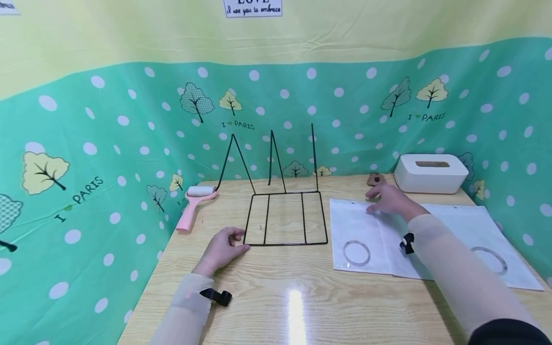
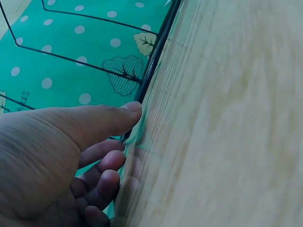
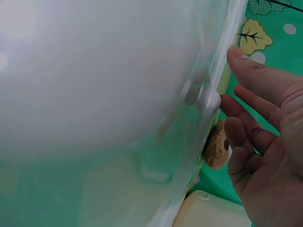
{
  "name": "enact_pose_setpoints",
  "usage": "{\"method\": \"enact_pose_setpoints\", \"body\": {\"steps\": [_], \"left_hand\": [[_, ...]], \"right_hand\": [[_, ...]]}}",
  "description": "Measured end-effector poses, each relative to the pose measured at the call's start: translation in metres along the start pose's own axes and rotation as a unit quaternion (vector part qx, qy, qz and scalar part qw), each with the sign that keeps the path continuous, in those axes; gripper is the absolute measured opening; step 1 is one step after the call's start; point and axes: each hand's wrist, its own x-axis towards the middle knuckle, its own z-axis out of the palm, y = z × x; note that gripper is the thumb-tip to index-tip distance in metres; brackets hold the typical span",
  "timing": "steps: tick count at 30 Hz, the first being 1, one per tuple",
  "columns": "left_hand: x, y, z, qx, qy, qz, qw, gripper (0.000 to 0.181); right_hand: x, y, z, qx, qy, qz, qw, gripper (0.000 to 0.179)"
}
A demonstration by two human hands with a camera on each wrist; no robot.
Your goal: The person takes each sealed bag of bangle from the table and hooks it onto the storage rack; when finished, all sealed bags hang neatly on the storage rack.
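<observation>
A black wire rack [image 1: 284, 244] with several upright prongs lies on the wooden table [image 1: 258, 297]. My left hand [image 1: 221, 250] is at its front left corner. In the left wrist view the thumb lies on the black rod [image 2: 150, 71], with curled fingers just below, pinching the corner. My right hand [image 1: 390, 199] reaches over two white plastic bags [image 1: 353, 223], each printed with a grey ring. Its fingertips are right at the far edge of the bags, with thumb and fingers spread apart in the right wrist view. A small brown textured piece [image 3: 217, 146] lies just beyond them.
A white tissue box [image 1: 431, 179] stands at the back right. At the left lies a pink-handled lint roller [image 1: 188, 213], close to the rack's left prong. A green dotted cloth [image 1: 125, 134] hangs along the table's back and sides.
</observation>
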Motion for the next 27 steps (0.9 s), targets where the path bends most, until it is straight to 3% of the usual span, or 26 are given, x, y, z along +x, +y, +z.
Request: {"method": "enact_pose_setpoints", "body": {"steps": [14,20,27], "left_hand": [[0.001,-0.002,0.002,-0.004,0.006,-0.009,0.9999,0.042],[0.001,-0.003,0.002,-0.005,0.007,-0.007,0.9999,0.041],[0.002,-0.004,0.003,-0.005,0.008,-0.006,0.9999,0.041]], "right_hand": [[0.008,-0.001,0.007,-0.019,-0.003,0.013,0.9997,0.036],[0.009,-0.001,0.008,-0.035,-0.003,0.008,0.9993,0.040],[0.007,-0.007,0.008,-0.070,0.014,0.003,0.9974,0.020]]}}
